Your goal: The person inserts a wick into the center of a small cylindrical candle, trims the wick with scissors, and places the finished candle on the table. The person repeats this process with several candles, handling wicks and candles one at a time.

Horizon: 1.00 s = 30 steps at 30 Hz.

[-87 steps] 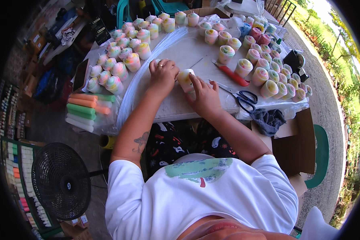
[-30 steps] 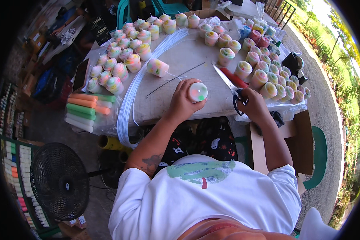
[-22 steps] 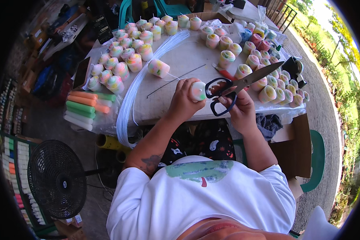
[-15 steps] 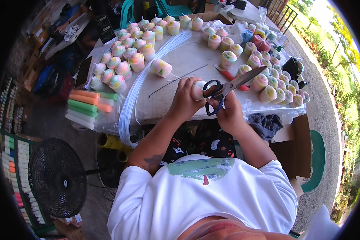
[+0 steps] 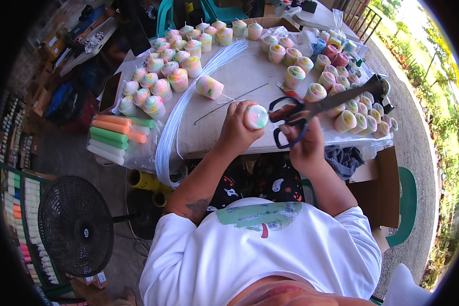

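My left hand (image 5: 234, 125) is closed around a small white candle (image 5: 256, 117) with pastel swirls, its flat round end showing. My right hand (image 5: 307, 145) grips black-handled scissors (image 5: 316, 106) by the loops, the blades pointing right, over the candles there. The scissors stand apart from the held candle. Just beyond my left hand, another pastel candle (image 5: 209, 87) lies on its side with a white wick trailing from it. A thin dark rod (image 5: 231, 104) and a bundle of long white wicks (image 5: 168, 137) lie to the left of my hands.
Rows of wicked candles (image 5: 178, 79) stand at the far left; candles without visible wicks (image 5: 359, 121) crowd the right. Orange, green and white wax sticks (image 5: 109, 135) lie at the left edge. A dark cloth (image 5: 344, 160) and cardboard box (image 5: 375, 188) sit right; a black fan (image 5: 76, 224) stands lower left.
My right hand has drawn the scissors to the right, away from the candle's end. The candle's flat end now faces up more fully in my left hand.
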{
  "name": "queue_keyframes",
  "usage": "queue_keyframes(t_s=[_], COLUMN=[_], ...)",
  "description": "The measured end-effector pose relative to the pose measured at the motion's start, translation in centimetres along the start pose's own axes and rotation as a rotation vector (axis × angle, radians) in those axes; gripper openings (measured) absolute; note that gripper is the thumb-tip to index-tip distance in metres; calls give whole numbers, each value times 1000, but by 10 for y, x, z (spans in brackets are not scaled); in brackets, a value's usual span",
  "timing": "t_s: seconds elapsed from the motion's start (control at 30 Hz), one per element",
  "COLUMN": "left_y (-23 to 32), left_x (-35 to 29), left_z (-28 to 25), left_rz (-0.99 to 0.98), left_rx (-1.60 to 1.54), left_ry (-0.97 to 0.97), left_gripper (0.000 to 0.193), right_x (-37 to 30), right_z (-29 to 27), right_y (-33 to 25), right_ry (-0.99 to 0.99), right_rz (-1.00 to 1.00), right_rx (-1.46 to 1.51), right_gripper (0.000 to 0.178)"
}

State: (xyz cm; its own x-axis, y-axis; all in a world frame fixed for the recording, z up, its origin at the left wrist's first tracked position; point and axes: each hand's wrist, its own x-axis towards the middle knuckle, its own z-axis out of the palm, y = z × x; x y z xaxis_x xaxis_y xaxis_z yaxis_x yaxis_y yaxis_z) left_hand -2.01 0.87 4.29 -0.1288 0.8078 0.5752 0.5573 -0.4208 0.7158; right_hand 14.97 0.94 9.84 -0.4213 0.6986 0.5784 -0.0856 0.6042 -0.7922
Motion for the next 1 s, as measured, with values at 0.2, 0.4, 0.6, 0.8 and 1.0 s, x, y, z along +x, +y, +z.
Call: queue_keyframes(t_s=[0.2,0.4,0.6,0.8,1.0], left_y=[-4,7,1,2,12], left_x=[-9,-11,-7,-2,-3], left_z=[2,-1,1,-2,-1], left_rz=[-19,-45,-79,-82,-77], left_rx=[-44,-29,-5,-15,7], left_ry=[2,0,-23,-11,-26], left_gripper=[58,56,57,58,60], right_x=[1,-8,-6,-7,-14], right_z=[0,4,3,3,8], right_y=[7,9,0,18,19], right_ry=[-31,-84,-87,-149,-61], right_rz=[-34,123,91,154,129], right_rx=[117,19,-72,-60,62], right_gripper=[29,29,21,31,33])
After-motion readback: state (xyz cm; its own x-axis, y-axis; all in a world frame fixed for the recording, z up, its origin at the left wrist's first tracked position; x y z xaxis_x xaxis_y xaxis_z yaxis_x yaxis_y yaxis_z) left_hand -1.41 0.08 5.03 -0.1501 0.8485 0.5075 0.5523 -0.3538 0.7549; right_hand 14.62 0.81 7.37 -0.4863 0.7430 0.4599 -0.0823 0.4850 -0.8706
